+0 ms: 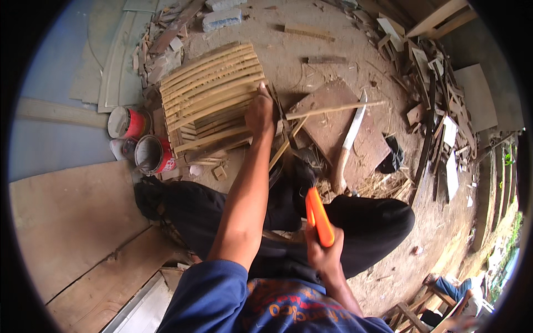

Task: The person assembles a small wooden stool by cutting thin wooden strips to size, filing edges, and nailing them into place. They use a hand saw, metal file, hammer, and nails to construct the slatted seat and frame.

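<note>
A slatted bamboo crate [214, 91] lies tilted on the ground ahead, left of centre. My left hand [261, 114] is closed around its right edge, the thumb pointing away along the slat ends. In my right hand [326, 252] is the orange handle of a handsaw [320, 219]. The dark saw blade reaches forward past my left hand, along the crate's right side; whether its teeth touch the slats I cannot tell. A machete [354, 129] with a wooden handle rests on a brown board [316, 102] to the right. A thin bamboo strip [336, 109] lies across the board, under or beside the machete.
Two red-and-white buckets [152, 154] stand left of the crate. Scrap wood [444, 116] is heaped along the right, and shavings [383, 183] lie around the board. A black bag-like thing [392, 154] sits at its edge. Another person [458, 291] is at the lower right.
</note>
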Motion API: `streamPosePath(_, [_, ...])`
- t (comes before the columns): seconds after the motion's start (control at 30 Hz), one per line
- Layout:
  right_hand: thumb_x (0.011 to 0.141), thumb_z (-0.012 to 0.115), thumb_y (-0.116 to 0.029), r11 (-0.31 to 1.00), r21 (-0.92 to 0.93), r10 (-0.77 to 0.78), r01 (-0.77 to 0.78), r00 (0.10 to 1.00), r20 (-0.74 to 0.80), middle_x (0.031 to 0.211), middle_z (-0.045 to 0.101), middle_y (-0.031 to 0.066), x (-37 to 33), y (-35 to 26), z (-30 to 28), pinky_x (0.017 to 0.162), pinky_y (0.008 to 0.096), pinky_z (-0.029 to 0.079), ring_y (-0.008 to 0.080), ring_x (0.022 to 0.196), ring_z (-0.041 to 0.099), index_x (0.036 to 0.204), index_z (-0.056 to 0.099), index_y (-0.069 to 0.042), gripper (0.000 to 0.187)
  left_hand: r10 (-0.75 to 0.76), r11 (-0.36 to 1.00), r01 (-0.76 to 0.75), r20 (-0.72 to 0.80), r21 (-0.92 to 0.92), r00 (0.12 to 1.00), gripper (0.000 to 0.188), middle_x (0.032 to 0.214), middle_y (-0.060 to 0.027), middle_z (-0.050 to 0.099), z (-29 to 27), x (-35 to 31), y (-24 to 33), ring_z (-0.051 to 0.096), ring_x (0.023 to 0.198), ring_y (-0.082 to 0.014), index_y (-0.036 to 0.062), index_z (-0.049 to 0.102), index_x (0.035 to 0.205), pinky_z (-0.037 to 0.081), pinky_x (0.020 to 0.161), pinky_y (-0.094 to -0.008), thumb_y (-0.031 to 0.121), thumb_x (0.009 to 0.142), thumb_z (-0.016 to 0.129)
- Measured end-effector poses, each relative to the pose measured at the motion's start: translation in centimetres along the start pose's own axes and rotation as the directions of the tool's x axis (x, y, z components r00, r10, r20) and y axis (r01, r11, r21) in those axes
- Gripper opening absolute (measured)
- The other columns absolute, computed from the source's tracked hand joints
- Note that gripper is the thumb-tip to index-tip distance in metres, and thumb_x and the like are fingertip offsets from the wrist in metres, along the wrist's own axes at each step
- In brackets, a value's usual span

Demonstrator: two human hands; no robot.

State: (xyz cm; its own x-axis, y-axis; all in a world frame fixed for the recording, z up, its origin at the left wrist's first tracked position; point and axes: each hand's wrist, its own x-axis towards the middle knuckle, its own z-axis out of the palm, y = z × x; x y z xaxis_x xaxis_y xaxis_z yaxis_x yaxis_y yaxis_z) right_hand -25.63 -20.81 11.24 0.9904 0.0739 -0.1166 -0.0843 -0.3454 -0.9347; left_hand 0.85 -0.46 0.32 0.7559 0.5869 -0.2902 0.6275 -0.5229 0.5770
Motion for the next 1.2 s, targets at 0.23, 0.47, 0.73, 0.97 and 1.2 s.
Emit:
streamPosePath(0.23, [0.091,0.064,-0.008,0.997,0.018,0.070,-0.071,0.996,0.060,0.063,0.057,0.0090,2.6,-1.4,0.8,0.059,0.0316,0.047,0.0108,0.059,0.054,0.083,0.062,0.003,0.014,0.011,1.000,-0.011,0.016,-0.022,1.000,0.085,0.100,-0.0297,0.071,0.0,0.2,-0.2,0.068,0.100,-0.0475,-0.0032,0.074,0.095,0.052,0.089,-0.0542,0.054,0.107,0.013])
streamPosePath(0.47, [0.093,0.063,-0.008,0.967,0.072,0.243,-0.246,0.969,0.051,0.059,0.049,0.0065,6.0,-1.6,3.0,0.052,0.0318,0.041,0.0093,0.056,0.042,0.079,0.059,0.000,0.016,0.030,0.995,-0.030,-0.003,-0.097,1.000,0.085,0.099,-0.0299,0.071,0.6,0.3,-0.9,0.068,0.099,-0.0476,-0.0032,0.074,0.094,0.052,0.090,-0.0544,0.056,0.107,0.015])
streamPosePath(0.73, [0.089,0.064,-0.005,0.996,0.019,0.092,-0.092,0.995,0.024,0.061,0.052,0.0067,3.5,-1.5,1.5,0.056,0.0300,0.045,0.0100,0.056,0.047,0.082,0.061,0.000,0.010,0.005,0.999,-0.005,0.019,-0.042,1.000,0.085,0.103,-0.0309,0.070,-0.2,-0.1,0.1,0.067,0.103,-0.0478,-0.0037,0.074,0.096,0.051,0.092,-0.0551,0.054,0.107,0.013])
streamPosePath(0.97, [0.086,0.063,-0.004,0.999,-0.026,0.039,-0.037,0.998,0.058,0.065,0.056,0.0122,0.2,-0.9,0.6,0.059,0.0314,0.048,0.0146,0.056,0.053,0.085,0.063,-0.001,0.003,0.024,1.000,-0.024,0.022,-0.002,0.999,0.084,0.102,-0.0315,0.070,0.4,0.7,-0.4,0.066,0.102,-0.0487,-0.0059,0.073,0.096,0.050,0.093,-0.0546,0.052,0.107,0.014])
streamPosePath(1.2, [0.088,0.065,-0.007,0.993,0.027,0.112,-0.113,0.993,0.030,0.063,0.056,0.0105,5.5,-1.6,2.7,0.058,0.0296,0.046,0.0090,0.059,0.050,0.085,0.062,0.002,0.009,0.053,0.992,-0.050,0.020,-0.113,0.998,0.082,0.099,-0.0321,0.070,-0.6,-0.3,-0.4,0.067,0.100,-0.0494,-0.0051,0.073,0.092,0.051,0.090,-0.0552,0.051,0.108,0.015])
